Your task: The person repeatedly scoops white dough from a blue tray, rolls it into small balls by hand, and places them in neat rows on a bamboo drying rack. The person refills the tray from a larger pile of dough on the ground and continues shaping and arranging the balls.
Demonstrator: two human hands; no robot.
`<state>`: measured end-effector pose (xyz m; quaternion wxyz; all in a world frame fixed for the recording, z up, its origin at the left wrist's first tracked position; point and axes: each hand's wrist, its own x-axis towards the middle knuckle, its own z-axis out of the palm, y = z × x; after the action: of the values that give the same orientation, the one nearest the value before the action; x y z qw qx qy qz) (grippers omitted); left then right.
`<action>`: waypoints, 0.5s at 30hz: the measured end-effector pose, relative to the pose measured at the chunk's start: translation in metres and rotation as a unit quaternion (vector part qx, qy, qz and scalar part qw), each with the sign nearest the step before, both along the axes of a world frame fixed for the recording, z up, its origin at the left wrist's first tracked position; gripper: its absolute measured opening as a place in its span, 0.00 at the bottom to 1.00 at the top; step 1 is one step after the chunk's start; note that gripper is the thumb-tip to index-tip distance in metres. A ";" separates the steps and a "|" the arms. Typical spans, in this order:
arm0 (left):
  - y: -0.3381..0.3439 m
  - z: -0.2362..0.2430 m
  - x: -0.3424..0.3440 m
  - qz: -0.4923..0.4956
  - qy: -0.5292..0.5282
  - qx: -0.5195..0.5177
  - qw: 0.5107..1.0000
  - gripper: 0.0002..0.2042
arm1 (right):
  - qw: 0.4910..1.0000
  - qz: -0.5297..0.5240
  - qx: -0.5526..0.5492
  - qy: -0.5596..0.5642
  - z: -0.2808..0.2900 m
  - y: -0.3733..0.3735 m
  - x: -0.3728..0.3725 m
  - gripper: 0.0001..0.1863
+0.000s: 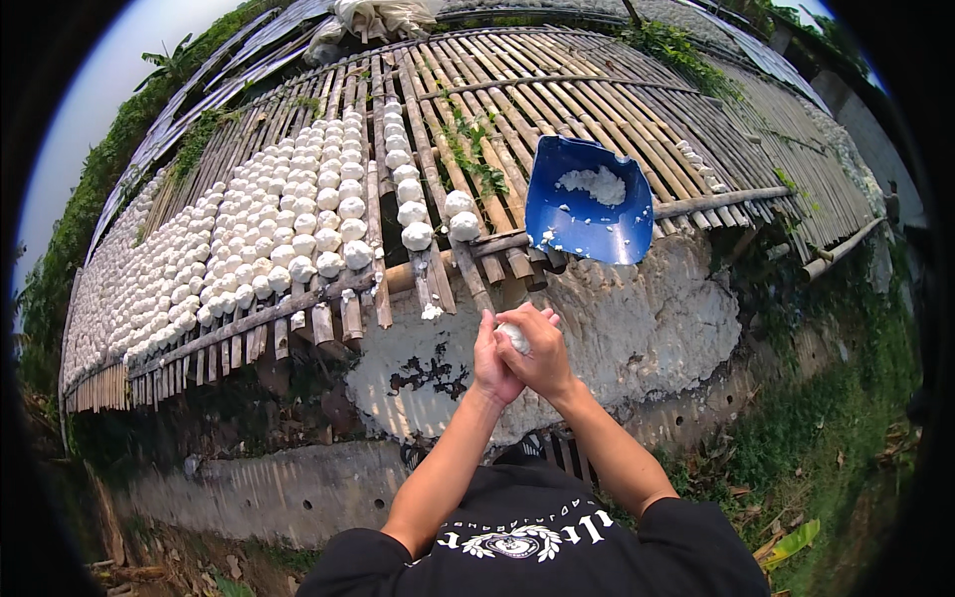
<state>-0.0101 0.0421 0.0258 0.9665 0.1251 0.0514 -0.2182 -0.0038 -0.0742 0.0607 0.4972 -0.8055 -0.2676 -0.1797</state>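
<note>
Both hands are pressed together in front of me around a white ball of a damp, dough-like material. My left hand cups it from the left, and my right hand wraps over it from the right. Part of the ball shows between the fingers. Just beyond, a cut-open blue plastic container rests on the bamboo rack's edge, with loose white lumps inside. Left of it, two finished white balls sit on the bamboo slats.
Many rows of white balls cover the left part of the bamboo rack. Green weeds poke through its slats. Below the rack lies a whitish caked slab, with a concrete ledge nearer me. Grass grows at the right.
</note>
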 end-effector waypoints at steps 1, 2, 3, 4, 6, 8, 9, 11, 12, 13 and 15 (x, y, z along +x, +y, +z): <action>0.002 -0.002 0.001 -0.031 0.006 -0.044 0.999 0.38 | 1.000 0.020 0.001 0.016 0.001 0.002 0.002 0.25; 0.001 -0.004 0.001 -0.044 -0.034 -0.035 0.998 0.39 | 0.999 0.035 -0.026 -0.021 0.002 0.002 0.002 0.23; 0.003 -0.005 0.003 -0.045 -0.055 -0.023 0.997 0.39 | 0.995 0.031 -0.056 -0.070 0.004 0.004 0.004 0.22; 0.000 -0.005 0.003 -0.032 -0.054 -0.013 0.998 0.39 | 0.992 -0.004 -0.073 -0.101 0.006 0.004 0.004 0.21; -0.002 -0.004 0.004 -0.003 -0.053 0.005 0.999 0.39 | 0.994 -0.052 -0.003 -0.100 0.009 0.006 0.006 0.16; -0.002 -0.001 0.003 0.024 -0.049 0.024 0.998 0.39 | 0.999 -0.051 0.012 -0.003 0.012 0.006 0.007 0.13; -0.005 0.001 0.001 0.009 -0.043 0.000 0.999 0.39 | 0.999 -0.014 -0.015 0.041 0.013 0.007 0.005 0.12; 0.001 0.004 0.001 -0.040 -0.064 -0.036 0.996 0.39 | 0.999 0.016 -0.030 -0.025 0.015 0.003 0.006 0.10; 0.004 0.005 0.001 -0.067 -0.066 -0.047 0.995 0.39 | 0.997 0.057 -0.042 -0.042 0.015 0.002 0.006 0.11; 0.006 0.007 0.002 -0.093 -0.066 -0.058 0.992 0.40 | 0.996 0.075 -0.025 -0.048 0.015 0.000 0.005 0.11; 0.005 0.008 0.002 -0.056 -0.024 -0.007 0.998 0.39 | 0.992 0.073 -0.058 -0.079 0.013 -0.002 0.004 0.12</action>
<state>-0.0078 0.0472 0.0333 0.9544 0.1263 0.0195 -0.2697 0.0002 -0.0763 0.0738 0.4384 -0.7946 -0.3744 -0.1905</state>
